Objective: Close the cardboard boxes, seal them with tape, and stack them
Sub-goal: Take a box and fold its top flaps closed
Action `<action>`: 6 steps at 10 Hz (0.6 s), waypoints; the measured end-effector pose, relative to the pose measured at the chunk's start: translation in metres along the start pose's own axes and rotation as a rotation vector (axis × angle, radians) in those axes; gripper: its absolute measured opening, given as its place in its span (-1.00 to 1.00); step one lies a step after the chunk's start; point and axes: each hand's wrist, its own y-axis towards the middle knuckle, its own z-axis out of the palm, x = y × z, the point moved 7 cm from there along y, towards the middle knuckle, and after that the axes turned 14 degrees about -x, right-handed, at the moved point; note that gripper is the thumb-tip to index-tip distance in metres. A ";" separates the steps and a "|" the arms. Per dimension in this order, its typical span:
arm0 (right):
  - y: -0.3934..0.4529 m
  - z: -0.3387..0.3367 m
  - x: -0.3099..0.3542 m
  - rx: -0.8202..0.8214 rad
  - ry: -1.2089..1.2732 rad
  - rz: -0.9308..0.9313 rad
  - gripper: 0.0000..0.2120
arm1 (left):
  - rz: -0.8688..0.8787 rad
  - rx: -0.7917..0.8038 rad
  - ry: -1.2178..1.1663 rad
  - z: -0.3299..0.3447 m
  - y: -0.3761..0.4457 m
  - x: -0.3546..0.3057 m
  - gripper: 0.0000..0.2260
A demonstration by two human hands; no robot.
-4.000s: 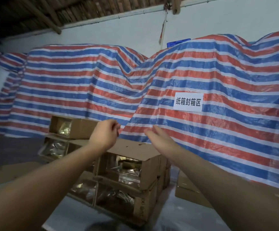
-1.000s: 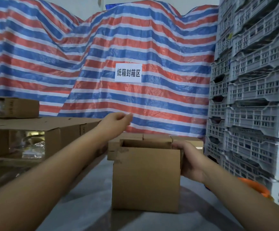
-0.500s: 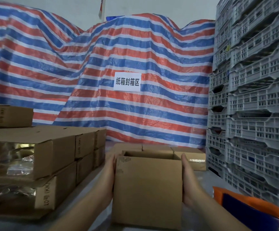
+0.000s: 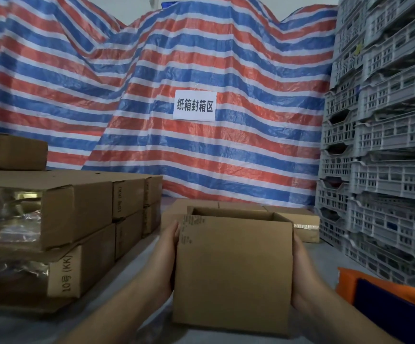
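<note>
My fingers are hidden: both hands reach round the far sides of the open cardboard box (image 4: 233, 274), so I see only the heel and thumb edge of my left hand (image 4: 168, 247) and right hand (image 4: 300, 264), each pressed flat against a side wall. Whether the fingers curl behind, I cannot tell. The box's inside is out of sight too; only the rim shows. It stands upright on the grey bench (image 4: 132, 269), mouth up, its plain front face square toward me, roughly cube-shaped with no clear long axis. Matte brown corrugated board, faint print at the upper left corner. To the left, stacked boxes (image 4: 82, 209) with crinkled clear plastic showing at their ends. Behind hangs a striped woven tarpaulin (image 4: 201, 150); grey slotted plastic crates (image 4: 387, 170) tower on the right.
</note>
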 end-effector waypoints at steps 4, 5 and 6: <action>-0.011 0.000 -0.008 0.035 0.033 0.039 -0.30 | -0.015 0.102 -0.033 0.003 -0.014 -0.004 -0.73; -0.008 -0.002 -0.009 0.039 0.033 0.043 -0.27 | -0.076 0.171 -0.059 0.007 -0.018 -0.005 -0.72; -0.009 -0.001 -0.012 0.028 0.033 0.073 -0.25 | -0.106 0.190 -0.085 0.009 -0.022 -0.005 -0.74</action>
